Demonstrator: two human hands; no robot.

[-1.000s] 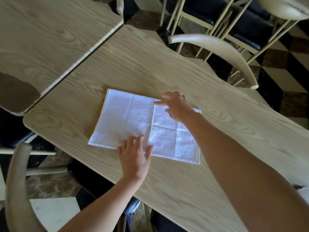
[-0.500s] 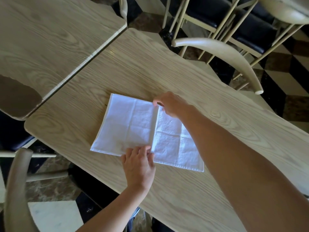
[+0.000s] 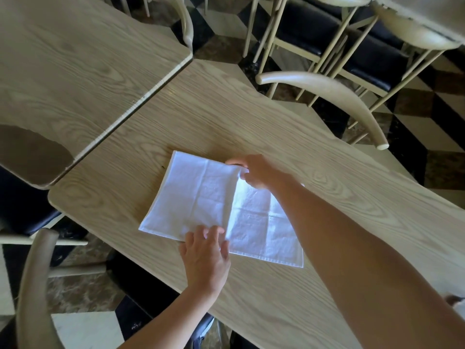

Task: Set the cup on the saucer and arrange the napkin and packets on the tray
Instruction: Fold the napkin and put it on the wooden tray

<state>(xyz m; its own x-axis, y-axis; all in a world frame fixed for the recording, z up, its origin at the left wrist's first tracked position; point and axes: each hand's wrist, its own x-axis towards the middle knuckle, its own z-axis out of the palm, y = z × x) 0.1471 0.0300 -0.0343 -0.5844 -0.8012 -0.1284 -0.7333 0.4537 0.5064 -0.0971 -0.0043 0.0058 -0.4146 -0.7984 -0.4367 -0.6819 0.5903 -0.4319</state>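
A white cloth napkin [image 3: 201, 197] lies spread on the light wooden table [image 3: 251, 117], with a fold ridge down its middle. My right hand [image 3: 254, 171] pinches the napkin's far edge at the top of that ridge. At the near edge my left hand [image 3: 205, 258] pinches the bottom of the same fold. No cup, saucer, packets or tray are in view.
A second wooden table [image 3: 75, 61] abuts on the left. One curved chair back [image 3: 334, 96] stands across the table and another [image 3: 32, 285] at the near left. More chairs with dark seats [image 3: 327, 28] stand behind on the checkered floor.
Both hands went from lying flat on the napkin to pinching its middle fold at the far and near edges. The fold now stands up slightly.
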